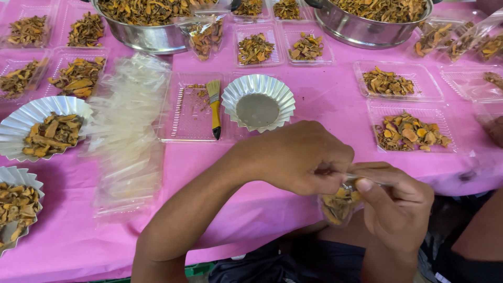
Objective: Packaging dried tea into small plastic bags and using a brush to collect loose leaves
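Pink-covered table [325, 99] carries clear trays of dried orange-brown slices, two steel bowls along the far edge, a stack of clear bags [126, 136] w/ a small brush [214, 105] and a fluted foil cup [258, 102] near the middle. Just off the near edge, left hand [296, 157] and right hand [395, 202] both pinch the mouth of a small filled pouch [339, 203], fingers closed on its top. Looks like the sealing step; next move prob. needs the mouth kept flat and pressed evenly.

A small clear bag of dried slices [339, 203] at bottom centre; a pile of empty clear bags [128, 131] lies left.
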